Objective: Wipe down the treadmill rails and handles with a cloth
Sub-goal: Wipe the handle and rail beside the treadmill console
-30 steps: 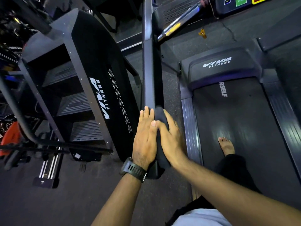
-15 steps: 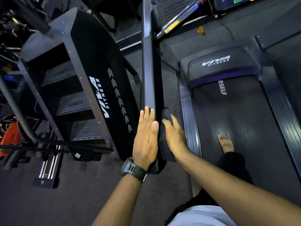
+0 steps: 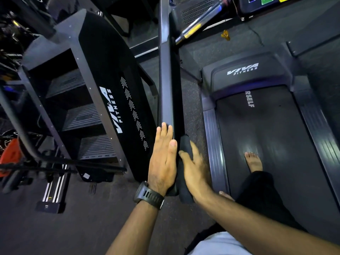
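The treadmill handrail is a long, smooth, matte dark bar, its long axis running straight away from the person toward the console. A dark, soft cloth lies lengthwise against its right face near the close end. The right hand, slightly blurred, lies flat over the cloth, fingers stretched, pressing it on. The left hand, wearing a black ribbed-strap watch, rests flat with straight fingers on the rail's left face. A bare foot stands on the glossy belt.

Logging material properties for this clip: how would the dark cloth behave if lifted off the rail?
Probably floppy: the cloth moulds to the rail under the right hand and bunches at its ends. Likely light, as flat pressure alone seems to hold it. Unlikely to roll.
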Available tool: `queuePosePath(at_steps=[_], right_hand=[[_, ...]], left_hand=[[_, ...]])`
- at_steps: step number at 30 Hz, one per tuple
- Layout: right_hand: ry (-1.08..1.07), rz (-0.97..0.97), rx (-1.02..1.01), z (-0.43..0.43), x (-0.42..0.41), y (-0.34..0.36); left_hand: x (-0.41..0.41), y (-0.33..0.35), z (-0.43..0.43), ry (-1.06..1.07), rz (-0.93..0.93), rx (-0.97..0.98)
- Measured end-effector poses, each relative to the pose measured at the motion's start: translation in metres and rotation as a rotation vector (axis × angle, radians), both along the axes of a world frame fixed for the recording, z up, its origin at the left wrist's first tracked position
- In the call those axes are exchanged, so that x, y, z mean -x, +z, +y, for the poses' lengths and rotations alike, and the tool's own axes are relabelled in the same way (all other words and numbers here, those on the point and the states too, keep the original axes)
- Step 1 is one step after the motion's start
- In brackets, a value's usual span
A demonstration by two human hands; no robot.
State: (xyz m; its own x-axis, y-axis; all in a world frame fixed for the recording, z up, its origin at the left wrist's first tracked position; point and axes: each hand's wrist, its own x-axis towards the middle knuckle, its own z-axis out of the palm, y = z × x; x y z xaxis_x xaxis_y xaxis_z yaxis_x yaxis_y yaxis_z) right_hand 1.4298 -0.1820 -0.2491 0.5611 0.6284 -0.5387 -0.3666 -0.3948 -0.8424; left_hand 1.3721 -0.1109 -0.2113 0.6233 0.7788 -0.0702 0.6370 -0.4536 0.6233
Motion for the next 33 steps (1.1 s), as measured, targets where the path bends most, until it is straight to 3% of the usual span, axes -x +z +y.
queuePosePath(at_steps=[4,9,15,20,24,28,33], right_hand=[[-0.012,-0.114,-0.116,0.029,-0.028,0.000],[-0.028,0.136,0.109,0.012,-0.009,-0.014],[-0.031,-0.037,-0.116,0.016,-0.013,0.003],[-0.039,0.137,0.111,0.003,0.001,-0.009],[-0.046,-0.025,-0.054,-0.001,0.005,0.021],[-0.101,0.006,-0.157,0.004,0.000,0.040],[-0.189,0.049,-0.298,0.010,-0.023,0.045]], left_hand=[[-0.001,-0.002,0.003,-0.006,0.018,-0.015],[-0.001,0.001,-0.002,-0.005,0.045,-0.002],[-0.003,0.001,0.000,-0.004,0.061,-0.021],[-0.002,0.003,-0.009,0.013,0.063,-0.011],[0.001,0.008,-0.012,0.044,0.027,0.037],[0.004,0.016,-0.022,0.164,-0.186,0.214],[-0.009,0.028,-0.020,0.122,-0.216,-0.022]])
